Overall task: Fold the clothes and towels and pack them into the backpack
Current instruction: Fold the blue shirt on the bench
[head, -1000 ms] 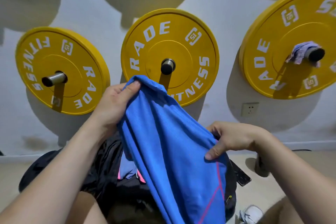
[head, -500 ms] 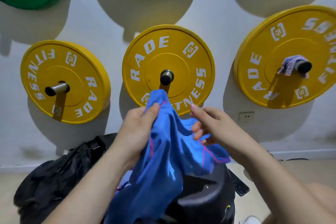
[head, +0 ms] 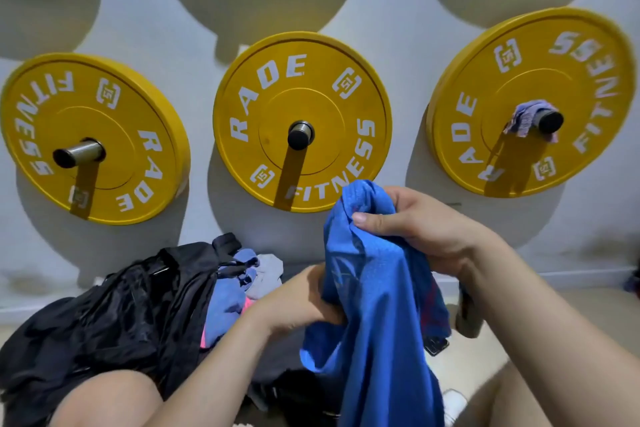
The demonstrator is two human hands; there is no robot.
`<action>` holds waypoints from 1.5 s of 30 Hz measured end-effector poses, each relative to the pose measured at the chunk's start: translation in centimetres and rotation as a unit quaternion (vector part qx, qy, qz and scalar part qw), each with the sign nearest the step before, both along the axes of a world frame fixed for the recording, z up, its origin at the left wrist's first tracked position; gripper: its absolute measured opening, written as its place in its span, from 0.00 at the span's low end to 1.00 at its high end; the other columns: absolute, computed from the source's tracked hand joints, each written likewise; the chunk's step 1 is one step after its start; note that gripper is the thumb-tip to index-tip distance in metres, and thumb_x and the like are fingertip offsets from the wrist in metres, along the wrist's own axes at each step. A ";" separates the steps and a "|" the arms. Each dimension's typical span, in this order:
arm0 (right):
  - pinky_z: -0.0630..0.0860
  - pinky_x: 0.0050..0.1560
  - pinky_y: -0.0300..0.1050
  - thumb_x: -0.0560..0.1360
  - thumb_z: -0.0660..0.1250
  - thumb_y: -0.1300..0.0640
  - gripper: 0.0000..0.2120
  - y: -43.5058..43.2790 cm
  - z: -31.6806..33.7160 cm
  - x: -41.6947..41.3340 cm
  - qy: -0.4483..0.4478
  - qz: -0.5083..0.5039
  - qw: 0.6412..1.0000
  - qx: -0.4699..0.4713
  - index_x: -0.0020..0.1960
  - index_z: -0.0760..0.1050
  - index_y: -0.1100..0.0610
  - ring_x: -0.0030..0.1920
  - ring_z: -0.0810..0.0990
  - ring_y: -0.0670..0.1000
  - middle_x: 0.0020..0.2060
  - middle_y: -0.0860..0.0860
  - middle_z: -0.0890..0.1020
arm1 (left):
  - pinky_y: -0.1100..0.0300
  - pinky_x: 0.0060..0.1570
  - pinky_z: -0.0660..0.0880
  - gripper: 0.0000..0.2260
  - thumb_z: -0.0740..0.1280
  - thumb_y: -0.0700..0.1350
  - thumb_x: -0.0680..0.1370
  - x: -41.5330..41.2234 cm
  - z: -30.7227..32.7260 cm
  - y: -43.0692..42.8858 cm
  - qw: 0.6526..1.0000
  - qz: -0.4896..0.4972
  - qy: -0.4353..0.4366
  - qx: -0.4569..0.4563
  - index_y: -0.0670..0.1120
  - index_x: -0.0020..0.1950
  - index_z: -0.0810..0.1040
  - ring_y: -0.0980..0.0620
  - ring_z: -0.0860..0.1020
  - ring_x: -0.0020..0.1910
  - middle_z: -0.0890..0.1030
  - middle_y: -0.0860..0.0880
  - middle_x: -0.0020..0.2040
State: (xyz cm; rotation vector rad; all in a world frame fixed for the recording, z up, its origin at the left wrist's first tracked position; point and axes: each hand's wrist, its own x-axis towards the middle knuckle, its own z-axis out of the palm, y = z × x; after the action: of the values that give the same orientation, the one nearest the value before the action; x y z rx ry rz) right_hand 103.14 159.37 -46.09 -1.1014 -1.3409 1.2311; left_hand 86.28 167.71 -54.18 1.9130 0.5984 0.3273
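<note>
Two hands on one blue shirt (head: 377, 322), which we see held up at 5 o'clock of view. Right hand (head: 426, 236) clamps bunched top of shirt, thumb pressed over fabric, fingers curled behind. Left hand (head: 298, 302), at 8 o'clock of right, curls fingers into shirt's side fold, tips hidden by cloth. Black backpack (head: 131, 315) slumps at our 8 o'clock by wall. Loose clothes (head: 239, 288), blue, grey, pink, touch its 3 o'clock side. Yellow weight plates (head: 301, 121) on wall at 12; rag (head: 526, 120) drapes rightmost peg.
</note>
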 end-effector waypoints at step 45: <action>0.62 0.30 0.48 0.79 0.59 0.42 0.24 33.9 -33.2 21.4 -0.559 -0.284 0.771 -0.115 0.32 0.66 0.57 0.36 0.75 0.59 0.28 0.52 0.71 | 0.55 0.30 0.64 0.10 0.55 0.54 0.82 3.5 -23.2 39.4 0.779 0.136 0.339 0.510 0.50 0.45 0.67 0.42 0.74 0.35 0.80 0.48 0.40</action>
State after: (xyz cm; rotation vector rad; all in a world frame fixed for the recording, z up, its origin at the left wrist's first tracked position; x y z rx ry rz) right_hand 124.53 193.25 -79.31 -2.4123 -1.4572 0.1792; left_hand 89.75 207.07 -77.42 3.0415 1.3870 0.1154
